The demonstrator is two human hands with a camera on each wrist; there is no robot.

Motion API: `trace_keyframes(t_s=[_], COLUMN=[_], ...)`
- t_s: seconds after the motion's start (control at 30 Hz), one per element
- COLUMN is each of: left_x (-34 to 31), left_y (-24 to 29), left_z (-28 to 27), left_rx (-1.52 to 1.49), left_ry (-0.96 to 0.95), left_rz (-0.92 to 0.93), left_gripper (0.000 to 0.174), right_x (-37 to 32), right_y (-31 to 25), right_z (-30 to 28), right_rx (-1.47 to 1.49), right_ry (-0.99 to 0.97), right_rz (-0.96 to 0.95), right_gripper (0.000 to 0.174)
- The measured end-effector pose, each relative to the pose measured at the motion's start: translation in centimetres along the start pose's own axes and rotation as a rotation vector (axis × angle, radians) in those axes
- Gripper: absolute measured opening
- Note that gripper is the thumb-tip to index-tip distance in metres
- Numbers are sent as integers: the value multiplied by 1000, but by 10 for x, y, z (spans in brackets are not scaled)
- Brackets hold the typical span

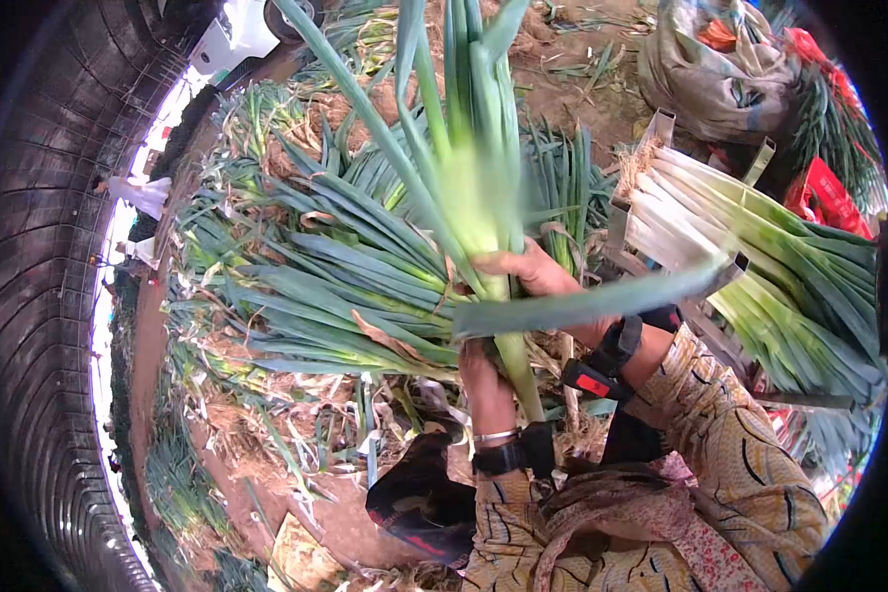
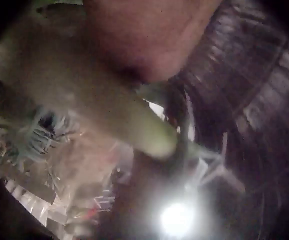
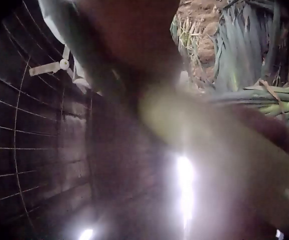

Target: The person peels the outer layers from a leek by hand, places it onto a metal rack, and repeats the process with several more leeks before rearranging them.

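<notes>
A large leek (image 1: 479, 212) stands nearly upright in front of the person, its green leaves fanned at the top and its pale stalk pointing down. My right hand (image 1: 540, 269) grips it just below the leaf fork, thumb across the front. Lower down, my left hand (image 1: 481, 370) is at the stalk, its fingers mostly hidden behind a long leaf (image 1: 602, 299) that sweeps across to the right. Blurred pale stalk (image 2: 109, 110) passes below the hand in the left wrist view. The right wrist view also has the stalk (image 3: 224, 140) close to the lens, smeared by motion.
Piles of leeks (image 1: 345, 286) lie on the ground to the left and ahead. Cleaned white-stemmed leeks (image 1: 760, 227) fill a metal rack (image 1: 617, 232) on the right. Behind it sits a woven sack (image 1: 710, 74). A ribbed tunnel wall (image 1: 49, 296) curves along the left.
</notes>
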State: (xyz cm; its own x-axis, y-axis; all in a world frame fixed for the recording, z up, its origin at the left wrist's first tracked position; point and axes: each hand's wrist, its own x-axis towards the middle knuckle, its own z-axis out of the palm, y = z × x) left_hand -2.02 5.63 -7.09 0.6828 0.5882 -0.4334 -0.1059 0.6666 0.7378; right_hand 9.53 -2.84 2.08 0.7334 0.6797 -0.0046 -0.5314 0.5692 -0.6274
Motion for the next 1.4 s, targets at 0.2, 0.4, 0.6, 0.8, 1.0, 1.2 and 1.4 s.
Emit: trace_keyframes(t_s=[0.2, 0.4, 0.6, 0.8, 1.0, 1.2, 1.4], left_x=[20, -2, -52, -56, -102, -153, -263], left_y=[-52, 5, 34, 20, 41, 107, 122], left_z=[-169, -105, 62, 70, 41, -56, -97], left_rx=[1230, 1945, 1204, 1229, 939, 35, 474], left_ry=[-483, -151, -213, -104, -476, -727, 19], left_rz=[395, 547, 859, 888, 868, 376, 733], left_gripper=[30, 30, 32, 23, 12, 26, 42], right_x=[4, 8, 10, 11, 18, 37, 64], right_y=[-37, -36, -28, -25, -35, -38, -51], right_z=[-8, -14, -9, -10, -11, -34, -72], right_rx=[181, 94, 87, -10, -53, 211, 491], right_ry=[-96, 25, 119, 232, 373, 352, 248], right_rz=[-60, -138, -143, -218, -320, -240, -268], right_gripper=[35, 28, 26, 18, 18, 22, 25])
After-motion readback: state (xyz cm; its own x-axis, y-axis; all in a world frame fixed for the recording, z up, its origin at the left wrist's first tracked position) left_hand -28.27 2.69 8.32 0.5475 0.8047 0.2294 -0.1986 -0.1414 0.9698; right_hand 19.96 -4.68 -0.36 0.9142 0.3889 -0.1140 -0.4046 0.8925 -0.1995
